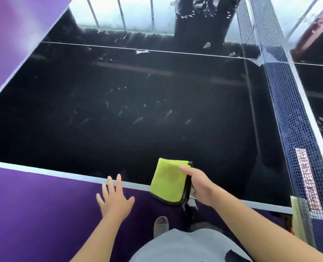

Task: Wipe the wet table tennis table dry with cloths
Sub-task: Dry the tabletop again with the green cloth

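The dark, glossy table tennis table (pixel 119 129) fills most of the view, with scattered water drops and streaks near its middle and along the white centre line. A folded yellow-green cloth (pixel 168 180) with a dark edge hangs over the table's near white edge. My right hand (pixel 198 184) grips it at its right side, thumb on top. My left hand (pixel 115 199) hovers with fingers spread straight beside the near edge, left of the cloth, holding nothing.
The blue net (pixel 289 114) runs along the right, with its post and clamp (pixel 297 207) at the near right corner. Purple floor (pixel 34 214) lies below and to the left. My foot in a grey shoe (pixel 160 225) stands by the table.
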Demonstrator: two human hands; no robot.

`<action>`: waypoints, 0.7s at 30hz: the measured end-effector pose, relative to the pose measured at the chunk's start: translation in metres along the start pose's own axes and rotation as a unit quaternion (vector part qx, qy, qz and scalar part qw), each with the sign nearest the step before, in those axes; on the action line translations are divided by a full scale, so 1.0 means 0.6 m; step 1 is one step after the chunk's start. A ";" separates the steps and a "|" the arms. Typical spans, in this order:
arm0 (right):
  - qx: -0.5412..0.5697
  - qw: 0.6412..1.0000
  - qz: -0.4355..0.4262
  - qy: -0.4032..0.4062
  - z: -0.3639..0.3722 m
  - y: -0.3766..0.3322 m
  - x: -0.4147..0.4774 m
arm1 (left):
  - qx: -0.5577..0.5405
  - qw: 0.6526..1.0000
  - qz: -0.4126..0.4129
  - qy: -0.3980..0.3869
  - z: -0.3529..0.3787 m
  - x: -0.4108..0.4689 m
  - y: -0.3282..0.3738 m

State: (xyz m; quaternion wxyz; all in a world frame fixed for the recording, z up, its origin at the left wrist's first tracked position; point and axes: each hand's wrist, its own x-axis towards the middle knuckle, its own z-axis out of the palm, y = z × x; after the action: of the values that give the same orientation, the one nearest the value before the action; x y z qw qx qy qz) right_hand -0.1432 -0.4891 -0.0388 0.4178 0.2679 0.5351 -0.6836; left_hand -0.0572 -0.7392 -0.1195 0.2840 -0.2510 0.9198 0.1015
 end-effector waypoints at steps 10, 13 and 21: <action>-0.407 0.819 -0.194 0.355 -0.201 -0.285 0.127 | -0.268 0.957 -0.069 0.083 -0.048 -0.015 0.030; -0.561 0.752 -0.137 0.318 -0.189 -0.253 0.209 | -0.324 0.936 -0.111 0.079 -0.060 -0.022 0.035; -0.721 0.608 -0.283 -0.171 0.036 0.070 0.164 | -0.463 0.864 -0.152 0.124 -0.103 -0.033 0.028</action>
State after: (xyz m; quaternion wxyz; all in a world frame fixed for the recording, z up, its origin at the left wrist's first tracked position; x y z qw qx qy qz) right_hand -0.1553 -0.5410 -0.1344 0.3450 -0.4067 0.8233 -0.1941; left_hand -0.0807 -0.7374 -0.0565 0.0305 -0.5011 0.7450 0.4392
